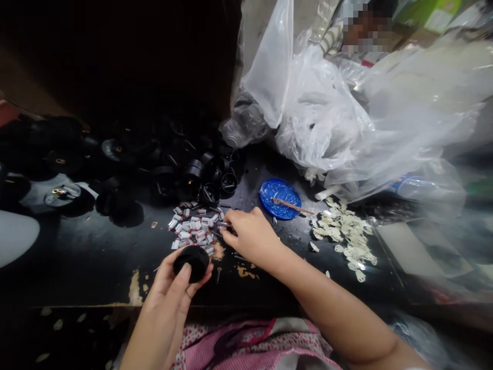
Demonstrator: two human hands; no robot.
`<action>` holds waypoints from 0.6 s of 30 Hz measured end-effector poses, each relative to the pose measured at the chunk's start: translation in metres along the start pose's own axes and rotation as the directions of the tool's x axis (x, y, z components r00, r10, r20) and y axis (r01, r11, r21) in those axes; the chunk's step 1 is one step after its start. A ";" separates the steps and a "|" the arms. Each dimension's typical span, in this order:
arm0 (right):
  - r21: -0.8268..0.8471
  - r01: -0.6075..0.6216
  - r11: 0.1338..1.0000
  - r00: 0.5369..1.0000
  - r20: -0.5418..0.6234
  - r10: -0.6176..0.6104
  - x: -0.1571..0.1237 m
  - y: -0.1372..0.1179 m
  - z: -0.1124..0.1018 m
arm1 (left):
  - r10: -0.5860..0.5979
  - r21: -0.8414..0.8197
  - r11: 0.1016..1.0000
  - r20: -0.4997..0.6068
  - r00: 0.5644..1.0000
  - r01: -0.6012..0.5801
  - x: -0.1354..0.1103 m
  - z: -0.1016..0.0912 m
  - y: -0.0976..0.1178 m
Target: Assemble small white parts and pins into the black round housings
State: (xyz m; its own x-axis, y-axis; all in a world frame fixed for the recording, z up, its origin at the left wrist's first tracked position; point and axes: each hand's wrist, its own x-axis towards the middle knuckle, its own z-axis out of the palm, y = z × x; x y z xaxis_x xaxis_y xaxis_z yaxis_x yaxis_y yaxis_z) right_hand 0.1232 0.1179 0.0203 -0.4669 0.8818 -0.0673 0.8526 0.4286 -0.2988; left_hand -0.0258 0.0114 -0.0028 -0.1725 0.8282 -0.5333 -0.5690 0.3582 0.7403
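My left hand [175, 288] is closed around a round black plastic cup [191, 263], the thumb pressed against it. Just beyond it lies a pile of small whitish cylinders with reddish ends [194, 226]. At the right edge of this pile, beside some thin dark springs [217, 234], my right hand [252, 236] has its fingers pinched together. What sits between those fingertips is too small to make out. A loose screw [219, 275] rests on the dark tabletop between the two hands.
Many black round plastic parts [194, 169] crowd the back left. A blue lid [283, 190] with a stick [292, 206] across it lies right of centre, near scattered pale thin plates [346, 234]. Clear plastic bags [323, 113] bulge at the back right.
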 end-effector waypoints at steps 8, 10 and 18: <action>0.346 0.089 0.934 0.993 0.043 -0.111 -0.033 -0.015 -0.001 | -0.019 -0.154 0.988 0.024 1.000 0.022 0.003 0.012 0.000; 0.350 0.098 0.932 0.993 0.029 -0.115 -0.033 -0.015 0.000 | -0.005 -0.130 0.992 0.000 1.000 0.005 0.003 0.012 -0.001; -0.110 0.028 0.993 1.000 0.004 -0.028 0.002 -0.014 0.000 | 0.010 -0.264 0.963 -0.191 0.982 -0.061 0.002 0.022 0.004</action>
State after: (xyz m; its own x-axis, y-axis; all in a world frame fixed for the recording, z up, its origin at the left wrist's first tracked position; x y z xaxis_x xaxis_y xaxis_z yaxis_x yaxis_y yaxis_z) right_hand 0.1103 0.1138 0.0244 -0.4912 0.8688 -0.0631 0.8600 0.4722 -0.1936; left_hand -0.0105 0.0239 0.0084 -0.3282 0.7344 -0.5941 -0.7493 0.1806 0.6372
